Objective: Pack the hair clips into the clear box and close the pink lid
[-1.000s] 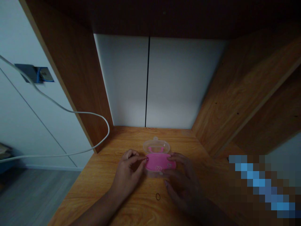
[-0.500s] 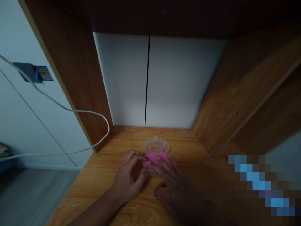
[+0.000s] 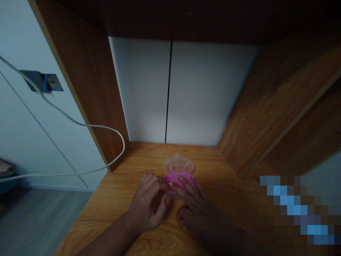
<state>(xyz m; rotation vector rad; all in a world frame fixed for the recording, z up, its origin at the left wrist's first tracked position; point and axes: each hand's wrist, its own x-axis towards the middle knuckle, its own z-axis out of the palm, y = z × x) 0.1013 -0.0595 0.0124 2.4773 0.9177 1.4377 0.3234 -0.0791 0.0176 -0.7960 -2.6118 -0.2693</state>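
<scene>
Pink rubbery pad (image 3: 174,177) under two hands

The pad lies flat on a wooden desk top (image 3: 106,213), near the back of the desk. It is long from side to side, from 9 o'clock to 3 o'clock, and its edges are round and look soft. The right hand (image 3: 194,202) is the closer one to the pad's middle. It comes in from 5 o'clock, with its fingers spread apart and lying on top of the pad. It does not look like a tight grab. The left hand (image 3: 147,202) sits at 9 o'clock from the pad. Its fingers (image 3: 151,181) are curled, and the tips are at the pad's left end, right by a tiny dark ring (image 3: 167,179). It is too small to tell if those fingers are pinching anything. The two hands are close, almost touching. A clear plastic case (image 3: 178,164) with a small round tab sits just behind the pad at 12 o'clock, and the pad touches it. A second dark ring (image 3: 180,224) lies on the wood by the right thumb. Far off at 10 o'clock, a white wire (image 3: 117,137) curves past the wooden side wall (image 3: 90,89).
</scene>
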